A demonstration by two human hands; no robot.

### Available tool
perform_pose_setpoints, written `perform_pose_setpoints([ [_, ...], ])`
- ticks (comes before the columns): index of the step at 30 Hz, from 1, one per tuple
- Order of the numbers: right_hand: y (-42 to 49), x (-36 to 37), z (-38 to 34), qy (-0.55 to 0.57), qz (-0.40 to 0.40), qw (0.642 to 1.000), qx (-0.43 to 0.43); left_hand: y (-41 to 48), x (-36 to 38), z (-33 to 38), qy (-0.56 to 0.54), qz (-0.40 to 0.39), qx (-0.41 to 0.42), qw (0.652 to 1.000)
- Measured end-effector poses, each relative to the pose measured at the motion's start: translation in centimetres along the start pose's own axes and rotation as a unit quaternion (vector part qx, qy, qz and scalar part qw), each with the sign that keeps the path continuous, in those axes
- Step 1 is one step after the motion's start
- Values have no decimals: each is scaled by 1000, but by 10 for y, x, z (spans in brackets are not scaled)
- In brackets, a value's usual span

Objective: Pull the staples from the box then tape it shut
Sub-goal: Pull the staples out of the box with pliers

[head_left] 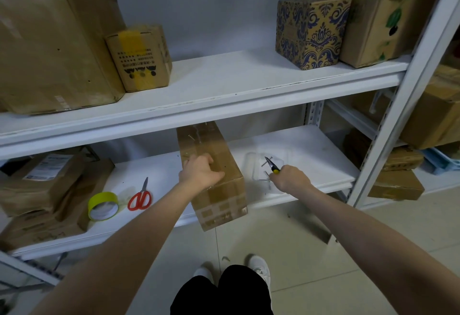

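Bare forearms reach from a standing person toward the lower shelf [311, 155], where the long cardboard box [219, 192] lies end-on, its near end jutting past the shelf's front edge; a hard tug at a staple could tip it to the floor if the steadying hold slackens; staples [193, 137] standing proud near the box's far end could prick a finger; a pulled staple might miss the clear tray [256, 165] and drop to the tiles. The left hand [199, 172] holds the box top, fingers curled on the cardboard; the right hand [290, 178] is closed round the yellow-handled pliers [272, 165], their tips over the tray just right of the box; the tape roll [103, 206] and red scissors [140, 197] lie untouched to the left.
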State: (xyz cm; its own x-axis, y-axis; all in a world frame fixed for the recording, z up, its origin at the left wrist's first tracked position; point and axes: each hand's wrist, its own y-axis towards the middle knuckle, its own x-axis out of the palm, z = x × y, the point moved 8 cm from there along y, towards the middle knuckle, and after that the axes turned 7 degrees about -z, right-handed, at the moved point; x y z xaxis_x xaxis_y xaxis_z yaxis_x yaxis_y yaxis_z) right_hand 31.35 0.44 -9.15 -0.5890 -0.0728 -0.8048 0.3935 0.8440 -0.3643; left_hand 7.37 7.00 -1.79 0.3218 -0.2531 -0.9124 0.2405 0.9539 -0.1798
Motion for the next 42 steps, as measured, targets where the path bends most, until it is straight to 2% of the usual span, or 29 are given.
perform_pose_setpoints([
  [8, 35, 11, 16, -46, 5, 997, 58, 4, 21, 36, 120, -26, 6, 992],
  [12, 39, 15, 21, -42, 28, 996, 72, 5, 22, 40, 129, -19, 8, 991],
  [20, 29, 32, -4, 53, -21, 998, 13, -7, 20, 5, 190, -107, -22, 976],
  [24, 21, 36, -28, 79, -38, 996, -31, -21, 9, -29, 221, -107, -56, 968],
  [28, 10, 28, -46, 89, -18, 994, -56, -32, -13, -56, 246, -56, -73, 965],
  [32, -3, 14, -61, 40, 29, 995, -91, -30, -18, -47, 201, -45, -77, 975],
  [35, -15, 4, -73, -31, 65, 991, -117, -20, -11, -23, 154, -30, -22, 987],
  [42, -16, -10, -100, -148, 71, 980, -109, -4, -3, -27, 174, -14, -12, 984],
])
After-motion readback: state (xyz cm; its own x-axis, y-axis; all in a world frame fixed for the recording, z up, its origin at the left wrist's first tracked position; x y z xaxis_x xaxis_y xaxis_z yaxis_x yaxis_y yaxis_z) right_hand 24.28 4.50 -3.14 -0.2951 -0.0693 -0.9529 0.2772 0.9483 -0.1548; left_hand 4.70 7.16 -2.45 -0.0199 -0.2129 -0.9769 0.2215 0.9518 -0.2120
